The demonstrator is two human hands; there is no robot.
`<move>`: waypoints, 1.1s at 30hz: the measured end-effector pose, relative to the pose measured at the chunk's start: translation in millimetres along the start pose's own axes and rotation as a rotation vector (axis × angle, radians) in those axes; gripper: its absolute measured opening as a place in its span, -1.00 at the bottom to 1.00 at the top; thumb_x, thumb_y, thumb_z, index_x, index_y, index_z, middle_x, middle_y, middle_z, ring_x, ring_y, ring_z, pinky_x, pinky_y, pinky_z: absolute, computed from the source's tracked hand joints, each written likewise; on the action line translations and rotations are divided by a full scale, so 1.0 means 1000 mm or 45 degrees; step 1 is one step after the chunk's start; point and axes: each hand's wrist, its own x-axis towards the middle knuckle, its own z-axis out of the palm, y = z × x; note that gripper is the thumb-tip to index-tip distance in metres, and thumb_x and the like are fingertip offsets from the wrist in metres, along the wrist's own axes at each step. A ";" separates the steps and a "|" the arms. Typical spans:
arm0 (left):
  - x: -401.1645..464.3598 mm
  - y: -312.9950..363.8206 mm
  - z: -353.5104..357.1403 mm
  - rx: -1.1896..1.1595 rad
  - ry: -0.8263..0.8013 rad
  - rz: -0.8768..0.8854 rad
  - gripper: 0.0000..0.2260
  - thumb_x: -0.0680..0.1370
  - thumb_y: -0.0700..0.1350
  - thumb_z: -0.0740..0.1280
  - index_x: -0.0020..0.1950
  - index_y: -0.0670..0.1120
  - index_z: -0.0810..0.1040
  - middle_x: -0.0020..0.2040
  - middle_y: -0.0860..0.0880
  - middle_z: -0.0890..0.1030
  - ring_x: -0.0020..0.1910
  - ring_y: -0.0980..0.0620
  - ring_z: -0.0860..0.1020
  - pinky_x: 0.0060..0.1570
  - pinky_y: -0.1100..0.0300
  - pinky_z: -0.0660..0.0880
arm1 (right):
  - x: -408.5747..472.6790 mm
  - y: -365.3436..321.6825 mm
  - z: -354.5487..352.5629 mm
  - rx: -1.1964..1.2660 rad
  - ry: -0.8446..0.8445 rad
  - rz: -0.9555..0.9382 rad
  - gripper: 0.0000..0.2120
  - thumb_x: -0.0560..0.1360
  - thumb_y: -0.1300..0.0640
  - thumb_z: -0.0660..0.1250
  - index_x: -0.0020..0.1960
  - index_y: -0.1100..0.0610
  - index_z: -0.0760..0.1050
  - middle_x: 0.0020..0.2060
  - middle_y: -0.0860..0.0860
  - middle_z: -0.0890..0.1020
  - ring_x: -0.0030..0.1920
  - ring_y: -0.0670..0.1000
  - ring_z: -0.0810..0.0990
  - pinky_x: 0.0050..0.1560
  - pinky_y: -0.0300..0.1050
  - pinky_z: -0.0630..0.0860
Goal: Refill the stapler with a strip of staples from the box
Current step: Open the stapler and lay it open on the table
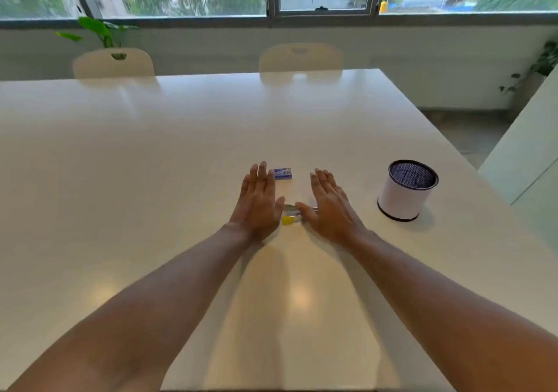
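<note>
A small stapler (291, 214) with a yellow end and metal body lies on the white table (151, 165), between my two thumbs and partly hidden by them. My left hand (258, 201) rests flat, palm down, just left of it. My right hand (329, 207) lies flat, palm down, just right of it. Both hands hold nothing, fingers extended. A small purple box of staples (283, 173) sits a little beyond the stapler, by my left fingertips.
A white cylindrical holder with a dark mesh inside (406, 191) stands to the right of my right hand. Two pale chairs (114, 63) (300, 58) are tucked in at the table's far edge. The table's right edge runs diagonally past the holder.
</note>
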 end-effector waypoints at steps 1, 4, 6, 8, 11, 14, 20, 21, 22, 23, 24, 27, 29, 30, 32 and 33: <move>-0.001 0.002 0.003 -0.027 -0.003 -0.021 -0.38 0.73 -0.03 0.14 0.66 -0.33 -0.01 0.69 -0.34 -0.07 0.67 -0.29 -0.12 0.63 -0.11 -0.15 | -0.003 0.000 0.003 0.025 0.014 -0.026 -0.24 0.59 -0.16 0.20 0.60 0.21 0.03 0.62 0.16 0.12 0.62 0.13 0.00 0.56 0.15 0.08; -0.005 0.007 0.005 -0.181 -0.012 -0.069 -0.42 0.74 -0.07 0.13 0.66 -0.32 0.02 0.69 -0.33 -0.05 0.68 -0.28 -0.11 0.65 -0.11 -0.13 | -0.014 -0.006 0.000 0.077 0.029 -0.034 -0.30 0.59 -0.13 0.25 0.57 0.22 0.16 0.54 0.17 0.32 0.57 0.15 0.22 0.52 0.08 0.20; -0.007 0.009 0.006 -0.260 -0.014 -0.082 -0.48 0.74 -0.10 0.14 0.64 -0.33 0.13 0.68 -0.35 0.00 0.67 -0.29 -0.06 0.65 -0.12 -0.10 | -0.017 -0.008 -0.002 0.109 0.030 -0.056 -0.32 0.56 -0.11 0.33 0.53 0.23 0.27 0.44 0.17 0.48 0.47 0.15 0.40 0.43 0.04 0.35; -0.010 0.009 0.004 -0.348 0.027 -0.073 -0.56 0.73 -0.17 0.18 0.55 -0.37 0.31 0.64 -0.42 0.10 0.66 -0.34 0.04 0.64 -0.15 -0.01 | -0.016 -0.008 -0.004 0.104 0.029 -0.107 -0.36 0.52 -0.09 0.40 0.46 0.24 0.39 0.34 0.16 0.58 0.37 0.14 0.49 0.35 -0.02 0.41; -0.016 0.008 0.004 -0.480 0.109 -0.037 -0.74 0.66 -0.33 0.26 0.31 -0.41 0.58 0.51 -0.49 0.35 0.56 -0.37 0.30 0.57 -0.17 0.21 | -0.015 -0.006 -0.004 0.045 0.000 -0.205 -0.44 0.48 -0.09 0.45 0.36 0.20 0.51 0.28 0.10 0.62 0.33 0.12 0.50 0.33 0.00 0.44; -0.019 0.005 0.005 -0.585 0.112 -0.047 -0.79 0.63 -0.38 0.26 0.18 -0.36 0.65 0.48 -0.44 0.44 0.53 -0.29 0.37 0.53 -0.08 0.28 | -0.012 -0.005 -0.002 0.033 -0.013 -0.252 -0.51 0.47 -0.11 0.44 0.31 0.11 0.56 0.23 0.05 0.62 0.28 0.09 0.49 0.28 0.05 0.45; -0.020 0.003 0.007 -0.674 0.119 -0.085 -0.72 0.63 -0.40 0.20 0.21 -0.30 0.67 0.47 -0.33 0.51 0.51 -0.18 0.44 0.47 0.15 0.27 | -0.004 -0.005 0.006 0.039 -0.026 -0.311 -0.58 0.50 -0.19 0.36 0.25 0.01 0.57 0.09 -0.02 0.61 0.13 0.03 0.52 0.16 -0.01 0.46; -0.020 0.003 0.007 -0.704 0.125 -0.098 -0.70 0.64 -0.39 0.19 0.22 -0.28 0.68 0.47 -0.31 0.52 0.51 -0.16 0.44 0.47 0.17 0.27 | -0.002 -0.005 0.006 0.055 -0.049 -0.304 -0.59 0.50 -0.20 0.36 0.24 0.01 0.57 0.08 -0.02 0.61 0.11 0.01 0.52 0.15 -0.02 0.46; -0.019 0.002 0.008 -0.745 0.136 -0.118 -0.69 0.64 -0.39 0.18 0.22 -0.26 0.69 0.47 -0.29 0.53 0.51 -0.14 0.44 0.48 0.18 0.29 | 0.000 -0.006 0.007 0.096 -0.060 -0.283 -0.59 0.49 -0.19 0.37 0.23 0.01 0.57 0.07 -0.03 0.61 0.08 0.00 0.52 0.13 -0.04 0.47; -0.019 0.002 0.009 -0.808 0.157 -0.157 -0.68 0.64 -0.39 0.19 0.21 -0.24 0.69 0.45 -0.26 0.56 0.50 -0.12 0.47 0.47 0.22 0.31 | 0.000 -0.007 0.006 0.183 -0.067 -0.231 -0.61 0.49 -0.17 0.39 0.22 0.01 0.59 0.05 -0.03 0.61 0.06 -0.01 0.54 0.11 -0.07 0.49; -0.018 0.003 0.010 -0.905 0.201 -0.222 -0.69 0.64 -0.40 0.20 0.20 -0.23 0.70 0.41 -0.22 0.60 0.46 -0.11 0.51 0.42 0.28 0.35 | 0.002 -0.009 0.006 0.324 -0.060 -0.158 -0.65 0.49 -0.13 0.42 0.19 0.02 0.60 0.02 -0.04 0.62 0.03 -0.02 0.56 0.08 -0.11 0.51; -0.013 0.011 0.011 -1.569 0.316 -0.518 -0.71 0.65 -0.35 0.24 0.14 -0.10 0.71 0.21 -0.11 0.72 0.27 -0.08 0.65 0.26 0.24 0.51 | 0.005 -0.017 0.001 0.996 -0.074 0.142 -0.81 0.53 -0.03 0.43 0.08 0.03 0.65 -0.08 -0.02 0.68 -0.12 -0.02 0.62 -0.14 -0.20 0.54; -0.009 0.019 0.010 -2.085 0.307 -0.603 -0.78 0.62 -0.25 0.27 0.13 -0.12 0.71 0.14 -0.18 0.73 0.15 -0.06 0.69 0.13 0.14 0.59 | 0.006 -0.022 -0.003 1.704 -0.201 0.403 -0.77 0.57 -0.02 0.37 0.06 0.11 0.68 -0.14 0.08 0.66 -0.17 0.03 0.59 -0.23 -0.15 0.53; -0.007 0.022 0.010 -2.241 0.286 -0.594 -0.78 0.61 -0.21 0.28 0.15 -0.15 0.69 0.11 -0.21 0.73 0.08 -0.04 0.70 0.06 0.17 0.62 | 0.006 -0.024 -0.004 2.049 -0.281 0.513 -0.73 0.58 -0.02 0.35 0.08 0.16 0.68 -0.15 0.11 0.64 -0.18 0.05 0.59 -0.20 -0.13 0.55; -0.005 0.029 0.011 -2.377 0.211 -0.545 -0.77 0.65 -0.18 0.27 0.20 -0.20 0.67 -0.02 -0.20 0.70 -0.13 0.02 0.68 -0.14 0.25 0.63 | 0.006 -0.026 -0.004 2.493 -0.424 0.624 -0.65 0.56 -0.02 0.34 0.14 0.23 0.65 -0.12 0.13 0.65 -0.14 0.06 0.60 -0.10 -0.08 0.56; -0.004 0.032 0.011 -2.379 0.178 -0.532 -0.76 0.68 -0.17 0.25 0.22 -0.20 0.67 -0.09 -0.17 0.65 -0.23 0.06 0.63 -0.23 0.27 0.61 | 0.006 -0.026 -0.002 2.581 -0.473 0.628 -0.64 0.55 -0.01 0.34 0.15 0.25 0.64 -0.11 0.14 0.65 -0.12 0.06 0.60 -0.05 -0.06 0.55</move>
